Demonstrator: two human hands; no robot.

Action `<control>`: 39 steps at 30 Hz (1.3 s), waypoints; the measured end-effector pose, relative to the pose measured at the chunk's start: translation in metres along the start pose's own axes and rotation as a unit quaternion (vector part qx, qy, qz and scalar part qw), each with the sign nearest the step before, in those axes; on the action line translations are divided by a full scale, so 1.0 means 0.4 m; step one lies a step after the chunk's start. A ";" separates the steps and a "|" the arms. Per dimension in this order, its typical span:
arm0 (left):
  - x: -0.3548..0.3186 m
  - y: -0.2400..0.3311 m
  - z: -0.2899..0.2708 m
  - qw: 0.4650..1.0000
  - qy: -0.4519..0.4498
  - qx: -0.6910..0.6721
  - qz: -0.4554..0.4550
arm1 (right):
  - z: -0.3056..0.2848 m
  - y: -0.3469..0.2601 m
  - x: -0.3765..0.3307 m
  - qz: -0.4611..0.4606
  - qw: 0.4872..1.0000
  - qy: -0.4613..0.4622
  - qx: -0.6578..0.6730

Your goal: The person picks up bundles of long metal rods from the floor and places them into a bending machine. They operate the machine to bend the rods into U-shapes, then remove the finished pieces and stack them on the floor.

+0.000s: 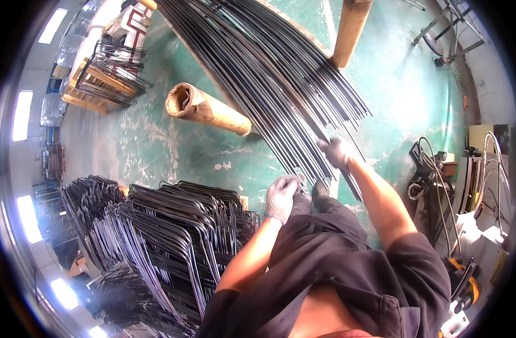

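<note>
A wide stack of long, dark metal rods (252,73) stretches from the far side to just in front of my feet, its near ends uneven. My right hand (338,152), in a pale work glove, is closed around a dark rod at the right side of the near ends. My left hand (282,197), also gloved, is lower and to the left, close to the rod ends and my legs. Its fingers are curled together; whatever they may hold is hidden.
Bent black metal frames (162,225) crowd the lower left. A brown cardboard tube (213,111) lies left of the rods; another tube (351,34) is at the far right of them. Cables and equipment (432,163) stand at right. Wooden pallets (94,93) are at far left.
</note>
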State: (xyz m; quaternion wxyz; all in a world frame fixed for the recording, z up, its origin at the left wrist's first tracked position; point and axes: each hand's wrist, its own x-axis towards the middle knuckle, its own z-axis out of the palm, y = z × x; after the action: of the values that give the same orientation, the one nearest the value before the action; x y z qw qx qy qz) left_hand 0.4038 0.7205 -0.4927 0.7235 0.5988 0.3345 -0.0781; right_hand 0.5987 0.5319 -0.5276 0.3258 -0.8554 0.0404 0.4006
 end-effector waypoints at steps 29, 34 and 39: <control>-0.213 0.220 0.572 0.909 -0.328 -0.248 -0.065 | 0.406 1.468 -1.546 0.324 0.853 0.395 -0.105; -0.378 0.270 0.813 0.848 -0.434 -0.287 -0.098 | 0.436 1.587 -1.775 0.528 0.687 0.499 0.023; -0.649 0.128 1.129 0.840 -0.483 -0.218 -0.113 | 0.556 1.740 -1.699 0.105 0.285 0.700 0.647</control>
State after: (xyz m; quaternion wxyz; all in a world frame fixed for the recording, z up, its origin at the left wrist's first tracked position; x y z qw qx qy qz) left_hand 0.4083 0.2449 -0.2743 0.8915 0.2697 0.0162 -0.3637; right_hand -0.2370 -0.0135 -0.5130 0.5757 -0.3089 0.5884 -0.4765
